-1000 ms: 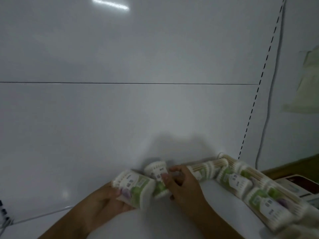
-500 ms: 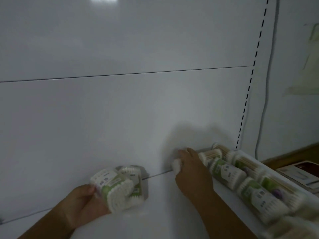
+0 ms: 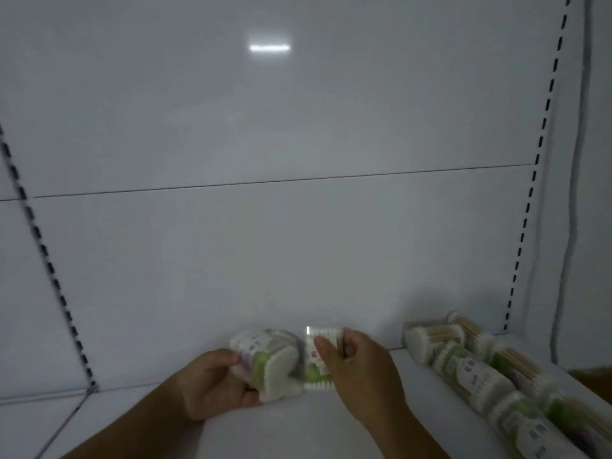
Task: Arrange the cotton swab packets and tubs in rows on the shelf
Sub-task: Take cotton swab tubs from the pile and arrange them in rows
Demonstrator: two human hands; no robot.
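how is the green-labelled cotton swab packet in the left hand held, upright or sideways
Sideways: the green-labelled cotton swab packet in the left hand shows its white tip end toward the camera, label on top.

Two hands, the left hand (image 3: pixel 215 382) and the right hand (image 3: pixel 361 369), at one white shelf (image 3: pixel 298 425), each gripping one cotton swab packet: the left packet (image 3: pixel 268 359) and the right packet (image 3: pixel 314 377). Two rows of stocked packets (image 3: pixel 470 369) line the right edge, at least six pieces, blur barring a firm count. Two slotted uprights, left upright (image 3: pixel 43 250) and right upright (image 3: pixel 531 193); one cable (image 3: pixel 578 144).
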